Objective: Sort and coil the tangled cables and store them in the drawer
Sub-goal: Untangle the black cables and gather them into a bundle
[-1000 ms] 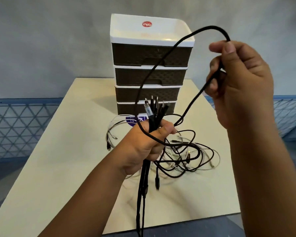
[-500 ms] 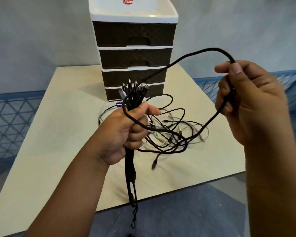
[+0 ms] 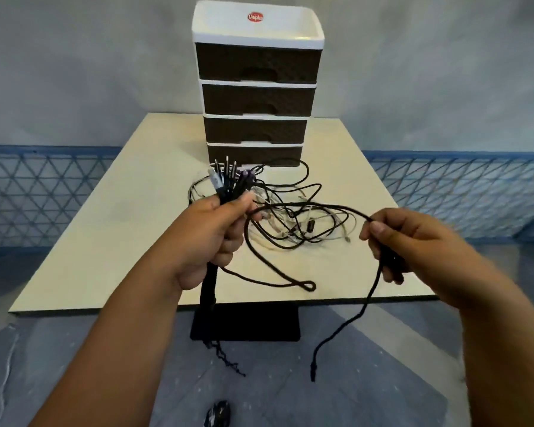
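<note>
- The left hand [image 3: 216, 238] covers the middle of the cable bundle [image 3: 225, 183]; how many cables it grips cannot be told.
- The right hand [image 3: 413, 241] is motion-blurred and hides the black cable [image 3: 305, 208] inside its fingers.
- The drawer unit [image 3: 256, 100] hides the bench [image 3: 105, 241] behind it.
- A dark object [image 3: 218, 414] on the floor is cut off by the bottom edge.

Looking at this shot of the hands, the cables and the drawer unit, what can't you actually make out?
- Head view: all four fronts of the drawer unit are closed, hiding the contents.
- The bundle of cables passes through the left hand, whose fingers hide their number.
- The right hand is motion-blurred where it pinches the black cable.
- In the tangle on the table, plug types are too small.
</note>
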